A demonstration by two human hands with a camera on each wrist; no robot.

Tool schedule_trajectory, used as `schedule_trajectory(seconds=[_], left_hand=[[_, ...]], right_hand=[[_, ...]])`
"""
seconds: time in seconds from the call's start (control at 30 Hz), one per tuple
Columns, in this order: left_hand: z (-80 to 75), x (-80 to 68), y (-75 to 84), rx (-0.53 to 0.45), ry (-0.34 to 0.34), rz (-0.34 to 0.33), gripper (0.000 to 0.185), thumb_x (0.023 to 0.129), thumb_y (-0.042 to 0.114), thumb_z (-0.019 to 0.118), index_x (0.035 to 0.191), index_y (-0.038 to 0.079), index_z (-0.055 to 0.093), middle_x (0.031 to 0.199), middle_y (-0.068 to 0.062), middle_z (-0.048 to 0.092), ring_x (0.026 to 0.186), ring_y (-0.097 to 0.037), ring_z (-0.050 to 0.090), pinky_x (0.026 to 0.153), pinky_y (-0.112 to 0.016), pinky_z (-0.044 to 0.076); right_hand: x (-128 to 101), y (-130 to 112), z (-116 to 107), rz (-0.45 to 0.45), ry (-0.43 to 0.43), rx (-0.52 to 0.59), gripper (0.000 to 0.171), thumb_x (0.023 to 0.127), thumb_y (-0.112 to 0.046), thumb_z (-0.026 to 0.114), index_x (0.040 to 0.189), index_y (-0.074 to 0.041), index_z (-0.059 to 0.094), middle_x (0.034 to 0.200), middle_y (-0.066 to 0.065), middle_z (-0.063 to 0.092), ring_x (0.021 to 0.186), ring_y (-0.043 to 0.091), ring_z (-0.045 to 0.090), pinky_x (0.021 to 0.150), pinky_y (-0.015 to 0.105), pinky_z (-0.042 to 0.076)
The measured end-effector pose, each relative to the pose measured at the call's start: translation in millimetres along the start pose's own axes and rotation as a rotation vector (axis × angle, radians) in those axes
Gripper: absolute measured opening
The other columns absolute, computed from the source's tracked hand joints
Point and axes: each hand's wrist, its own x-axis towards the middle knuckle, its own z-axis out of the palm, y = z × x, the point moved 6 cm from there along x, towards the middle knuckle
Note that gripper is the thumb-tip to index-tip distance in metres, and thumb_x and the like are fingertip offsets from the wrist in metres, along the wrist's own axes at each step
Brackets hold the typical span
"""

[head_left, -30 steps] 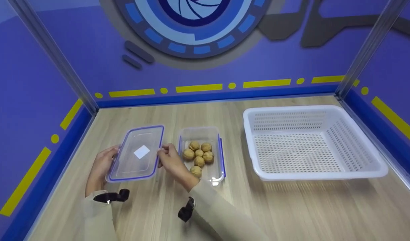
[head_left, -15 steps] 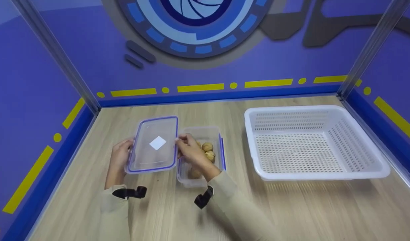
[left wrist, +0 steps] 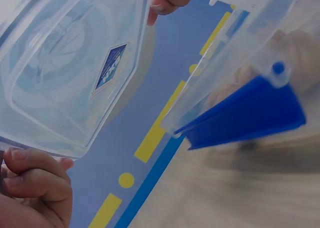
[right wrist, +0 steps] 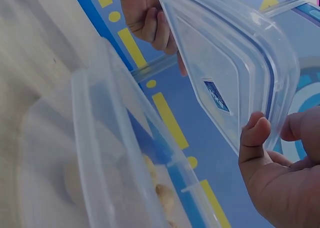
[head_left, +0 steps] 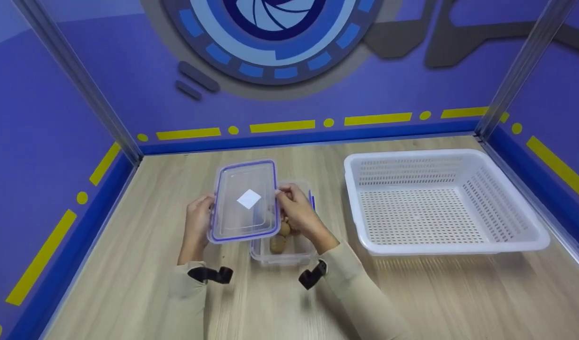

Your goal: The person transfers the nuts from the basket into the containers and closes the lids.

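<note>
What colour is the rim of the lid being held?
Blue-purple, round the clear lid; the head view shows it best.

One clear lid (head_left: 244,200), one clear box (head_left: 289,250), one white basket (head_left: 440,198), and two walnuts (head_left: 277,244) visible.

Lid (head_left: 244,200), held in both hands, hangs over the left part of the clear container (head_left: 289,255), blocking access from above there; the container's near end with walnuts (head_left: 278,244) lies uncovered. White basket (head_left: 440,200) stands to the right, a bare strip of tabletop (head_left: 334,208) between it and the container. Purple walls (head_left: 44,141) close the left, back and right; the near side is open.
</note>
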Motion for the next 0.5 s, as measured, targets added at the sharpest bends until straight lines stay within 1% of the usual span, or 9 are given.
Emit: schedule_trajectory(seconds=[0.07, 0.13, 0.2, 0.27, 0.37, 0.5], left_hand=[[7.0, -1.3, -1.2, -0.021, -0.002, 0.013, 0.023, 0.096, 0.010, 0.047, 0.082, 0.002, 0.063, 0.072, 0.002, 0.060, 0.065, -0.011, 0.055, 0.059, -0.024, 0.049], [13.9, -3.0, -2.7, -0.040, -0.009, 0.021, 0.023, 0.096, 0.011, 0.048, 0.090, -0.003, 0.065, 0.074, 0.002, 0.063, 0.066, -0.011, 0.057, 0.060, -0.023, 0.050], [19.8, -4.8, -5.0, -0.044, -0.011, 0.024, 0.026, 0.097, 0.012, 0.048, 0.100, -0.007, 0.066, 0.077, 0.001, 0.065, 0.067, -0.010, 0.059, 0.060, -0.023, 0.051], [25.6, -6.9, -7.9, -0.040, -0.018, 0.024, 0.029, 0.098, 0.013, 0.048, 0.106, -0.008, 0.066, 0.079, 0.000, 0.067, 0.068, -0.011, 0.061, 0.061, -0.023, 0.053], [35.1, -9.6, -12.3, -0.041, -0.045, 0.018, 0.031, 0.099, 0.015, 0.047, 0.106, -0.008, 0.066, 0.079, -0.001, 0.068, 0.068, -0.012, 0.063, 0.062, -0.025, 0.054], [46.1, -12.5, -14.5, -0.095, -0.080, 0.007, 0.032, 0.099, 0.014, 0.046, 0.108, -0.010, 0.065, 0.080, -0.003, 0.070, 0.069, -0.013, 0.066, 0.064, -0.026, 0.057]], right_hand=[[-1.1, 1.1, -7.3, -0.011, 0.011, -0.009, 0.038, 0.098, -0.020, 0.048, 0.129, 0.002, 0.049, 0.081, 0.001, 0.053, 0.060, 0.010, 0.051, 0.053, 0.020, 0.045], [-2.4, 2.1, -14.8, -0.024, 0.027, -0.022, 0.039, 0.097, -0.020, 0.048, 0.130, 0.002, 0.050, 0.082, 0.001, 0.055, 0.062, 0.010, 0.051, 0.055, 0.020, 0.046], [-3.7, 3.7, -21.3, -0.036, 0.040, -0.018, 0.038, 0.097, -0.019, 0.048, 0.129, 0.003, 0.051, 0.080, 0.000, 0.054, 0.062, 0.010, 0.051, 0.055, 0.020, 0.045], [-5.2, 5.4, -27.6, -0.047, 0.058, -0.023, 0.037, 0.097, -0.018, 0.048, 0.126, 0.004, 0.052, 0.077, -0.001, 0.052, 0.061, 0.009, 0.049, 0.054, 0.020, 0.044], [-8.2, 8.8, -36.5, -0.046, 0.090, -0.022, 0.035, 0.098, -0.018, 0.048, 0.124, 0.004, 0.052, 0.073, -0.002, 0.049, 0.057, 0.009, 0.046, 0.051, 0.019, 0.040], [-11.5, 12.6, -46.7, -0.044, 0.133, -0.013, 0.035, 0.098, -0.018, 0.048, 0.124, 0.005, 0.053, 0.070, -0.004, 0.048, 0.054, 0.007, 0.041, 0.047, 0.017, 0.035]])
